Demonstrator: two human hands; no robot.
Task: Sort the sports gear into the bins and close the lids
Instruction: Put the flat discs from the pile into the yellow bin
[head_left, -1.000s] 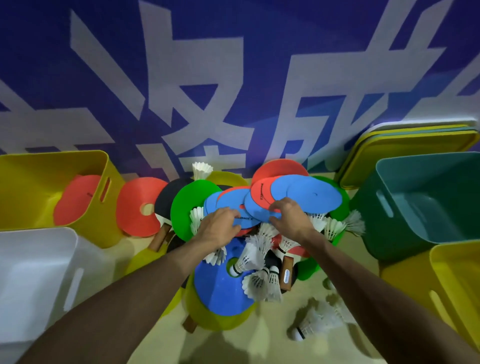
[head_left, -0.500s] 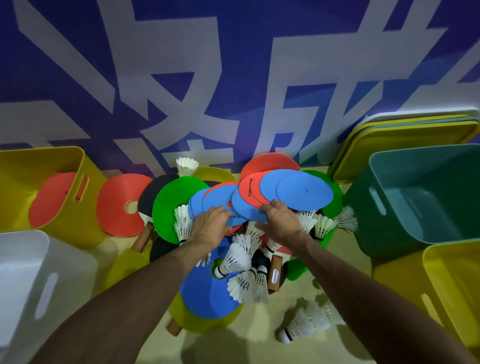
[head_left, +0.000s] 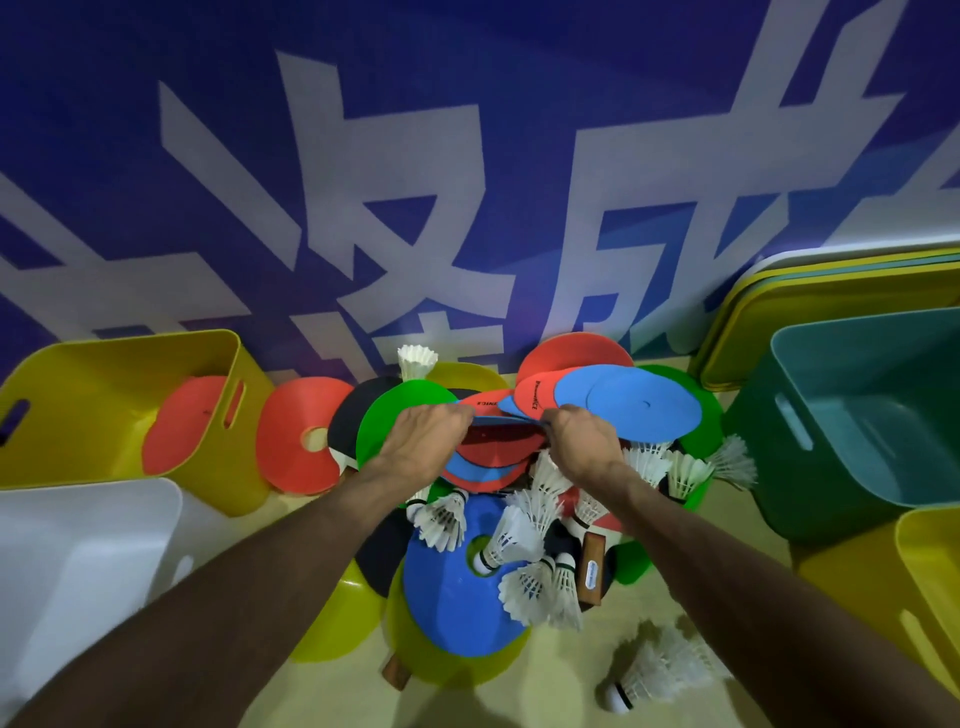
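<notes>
A heap of flat disc markers, paddles and white shuttlecocks (head_left: 519, 535) lies on the floor against the wall. My left hand (head_left: 423, 441) and my right hand (head_left: 584, 444) each grip an edge of a small stack of red and blue disc markers (head_left: 493, 457), lifted off the heap's middle. More blue discs (head_left: 641, 408) fan out behind it. A yellow bin (head_left: 78, 395) at the left holds a red disc (head_left: 184, 423). A teal bin (head_left: 857, 415) stands at the right.
A white bin (head_left: 78, 566) stands at the near left and another yellow bin (head_left: 924, 587) at the near right. Yellow and teal lids (head_left: 831, 291) lean against the blue wall. A red disc (head_left: 306, 441) leans beside the left yellow bin. A loose shuttlecock (head_left: 654, 675) lies near my right forearm.
Both hands went from pressing on the heap to gripping a stack of red and blue discs and raising it. The camera moved closer.
</notes>
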